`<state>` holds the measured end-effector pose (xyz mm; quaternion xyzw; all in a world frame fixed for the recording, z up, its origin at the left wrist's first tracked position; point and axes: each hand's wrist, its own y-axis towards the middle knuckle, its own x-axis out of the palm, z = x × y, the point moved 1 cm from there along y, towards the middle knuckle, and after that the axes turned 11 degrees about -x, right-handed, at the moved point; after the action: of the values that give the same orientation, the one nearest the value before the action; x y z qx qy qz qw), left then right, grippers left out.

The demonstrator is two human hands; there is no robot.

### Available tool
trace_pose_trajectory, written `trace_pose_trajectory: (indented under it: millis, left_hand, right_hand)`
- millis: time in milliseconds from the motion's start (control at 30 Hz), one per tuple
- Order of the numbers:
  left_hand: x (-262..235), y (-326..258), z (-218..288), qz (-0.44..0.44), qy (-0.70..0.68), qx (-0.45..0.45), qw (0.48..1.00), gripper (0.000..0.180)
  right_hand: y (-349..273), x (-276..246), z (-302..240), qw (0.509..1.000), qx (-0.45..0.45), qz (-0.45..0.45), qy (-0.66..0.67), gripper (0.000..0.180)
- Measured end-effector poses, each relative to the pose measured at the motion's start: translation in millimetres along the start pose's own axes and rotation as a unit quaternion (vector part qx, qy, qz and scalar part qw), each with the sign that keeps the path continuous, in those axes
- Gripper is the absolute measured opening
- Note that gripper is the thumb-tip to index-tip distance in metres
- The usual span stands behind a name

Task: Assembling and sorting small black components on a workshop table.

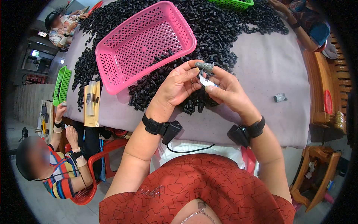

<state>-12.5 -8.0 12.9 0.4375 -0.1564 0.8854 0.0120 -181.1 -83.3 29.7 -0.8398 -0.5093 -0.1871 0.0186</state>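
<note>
My left hand (179, 83) pinches a grey, rough-looking cylindrical piece (204, 67) between thumb and fingers, above the near edge of a heap of small black parts (214, 35). Close against it, my right hand (228, 91) has its thumb and fingers closed on a small white-and-blue strip (205, 81), whose pointed end meets the piece's underside. Whether this strip is a blade I cannot tell. Fingers of the right hand also lie beside the grey piece. Farther right, a similar grey piece (279, 98) with a dark end lies on the cloth.
A pink perforated basket (144, 48) with a few black parts inside stands among the heap. Green baskets (61, 86) (238, 3) are at the left and far edges. A yellowish board (91, 115) lies left on the cloth (268, 67). Co-workers (61, 166) sit around the table.
</note>
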Motion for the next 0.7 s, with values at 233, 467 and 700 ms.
trace_pose_trajectory:
  millis: [233, 467, 700]
  left_hand:
    - [-2.2, 1.3, -1.4, 0.000, -0.018, -0.008, 1.000, 0.027]
    - [-0.5, 2.0, -3.8, 0.006, -0.021, -0.012, 1.000, 0.027]
    - [-8.7, 3.1, -5.4, -0.023, -0.018, -0.021, 0.999, 0.031]
  right_hand:
    - [-0.5, 0.2, -1.6, 1.000, -0.005, 0.003, -0.014, 0.052]
    - [0.7, 1.8, -0.9, 1.000, -0.014, 0.024, -0.011, 0.048]
    - [1.6, -4.3, 4.0, 1.000, 0.001, 0.022, 0.022, 0.041]
